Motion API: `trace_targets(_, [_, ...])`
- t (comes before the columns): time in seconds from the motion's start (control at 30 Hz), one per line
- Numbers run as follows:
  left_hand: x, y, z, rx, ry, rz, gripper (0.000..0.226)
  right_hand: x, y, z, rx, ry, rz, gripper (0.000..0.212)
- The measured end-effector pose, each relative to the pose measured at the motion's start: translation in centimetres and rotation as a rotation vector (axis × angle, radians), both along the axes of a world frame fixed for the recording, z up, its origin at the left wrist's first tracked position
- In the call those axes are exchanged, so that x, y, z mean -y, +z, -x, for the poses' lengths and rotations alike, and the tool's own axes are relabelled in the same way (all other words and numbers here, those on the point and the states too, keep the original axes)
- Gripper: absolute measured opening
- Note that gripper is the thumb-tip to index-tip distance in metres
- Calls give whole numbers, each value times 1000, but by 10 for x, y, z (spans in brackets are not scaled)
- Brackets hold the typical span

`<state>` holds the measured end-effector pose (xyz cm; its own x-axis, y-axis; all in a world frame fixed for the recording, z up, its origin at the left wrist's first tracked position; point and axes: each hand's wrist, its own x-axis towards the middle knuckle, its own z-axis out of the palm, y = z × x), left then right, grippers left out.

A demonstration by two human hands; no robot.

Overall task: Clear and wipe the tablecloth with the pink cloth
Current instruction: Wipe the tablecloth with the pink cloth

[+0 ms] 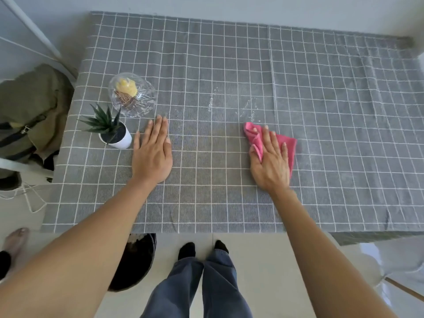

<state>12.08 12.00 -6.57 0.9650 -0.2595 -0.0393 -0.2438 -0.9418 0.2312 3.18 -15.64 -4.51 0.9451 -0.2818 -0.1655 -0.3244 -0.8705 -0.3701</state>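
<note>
Head view: the only camera, looking down over both forearms.
Right hand point(269, 161): lay flat with fingers straight, pressing the pink cloth point(285, 146) onto the grey checked tablecloth point(229, 65).
Pink cloth: bunched beneath that palm, its edges showing beyond the fingertips and to the hand's right.
Left hand point(152, 152): spread flat on the tablecloth, holding nothing, seemingly steadying the fabric.
Crumbs point(249, 109): pale specks just ahead of the right fingertips, slightly toward the left hand; a thinner streak lay between both hands, farther out.
Nearer hand: the right, so a forward push likely suited.
Uncleared: glass bowl point(133, 95) and potted plant point(114, 131), left of the left hand.
</note>
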Motion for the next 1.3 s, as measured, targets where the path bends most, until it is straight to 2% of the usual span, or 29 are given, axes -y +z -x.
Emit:
trace_targets(0.1, [-1, 0, 0, 6, 2, 7, 53, 5, 3, -2, -7, -91, 0, 61])
trace_targets(0.27, [-1, 1, -2, -10, 2, 12, 53, -20, 4, -11, -47, -124, 32, 55])
trace_targets(0.5, [-14, 2, -10, -19, -8, 106, 53, -119, 3, -46, -8, 276, 68, 56])
trace_targets(0.63, [-14, -3, -8, 38, -18, 81, 54, -134, -4, -67, -4, 429, 108, 54])
trace_targets(0.83, [-13, -6, -7, 40, 25, 67, 53, -125, -1, -116, -14, 354, 88, 55])
trace_targets(1.07, [-12, 1, -5, 32, 19, 75, 54, -140, -1, -68, -10, 335, 74, 54])
trace_targets(1.3, [-11, 2, -5, -8, 34, 49, 57, -133, 1, -120, -39, 298, 57, 53])
